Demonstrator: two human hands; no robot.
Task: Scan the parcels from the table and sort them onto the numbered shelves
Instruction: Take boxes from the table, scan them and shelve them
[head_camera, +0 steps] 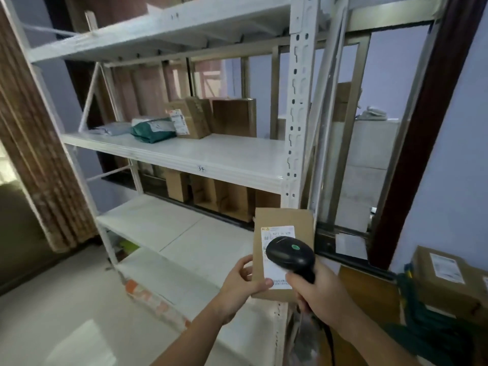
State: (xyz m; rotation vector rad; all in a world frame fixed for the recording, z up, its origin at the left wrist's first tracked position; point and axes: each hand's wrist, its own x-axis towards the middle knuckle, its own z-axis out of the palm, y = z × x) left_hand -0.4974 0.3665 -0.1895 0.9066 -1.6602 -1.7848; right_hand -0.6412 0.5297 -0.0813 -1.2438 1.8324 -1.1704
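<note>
Right hand (320,294) grips black handheld scanner (290,253) at five o'clock; left hand (244,280) pinches flat brown cardboard parcel (284,225), whose tilted label risks a misread.

Both forearms outstretched; left hand (244,280) pinching, right hand (320,293) seemingly fist-wrapped.

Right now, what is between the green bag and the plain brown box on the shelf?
In the head view, a brown box with a white label stands between the green bag and the plain brown box.
</note>
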